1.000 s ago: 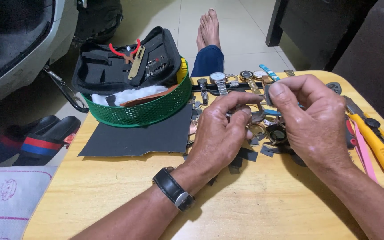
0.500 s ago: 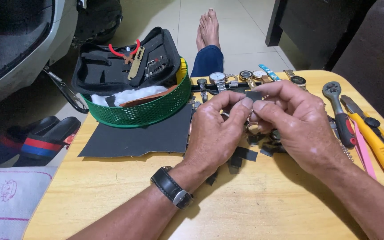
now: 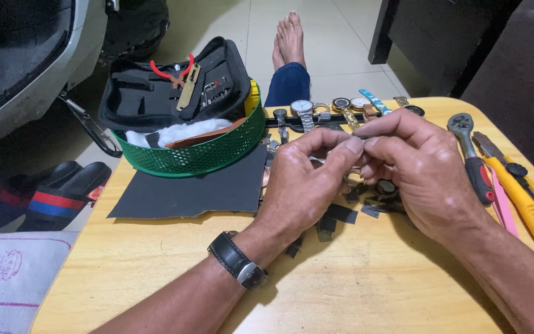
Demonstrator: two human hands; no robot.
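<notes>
1. My left hand (image 3: 304, 185) and right hand (image 3: 421, 173) meet above the bench (image 3: 174, 266), fingers pinched shut on a small metal part (image 3: 361, 138).
2. Watches (image 3: 335, 111) line the far edge.
3. A green basket (image 3: 199, 154) sits left, on a dark sheet (image 3: 186, 192).
4. Tools (image 3: 514, 185) crowd the right edge.
5. Bare bench lies nearest me.
</notes>
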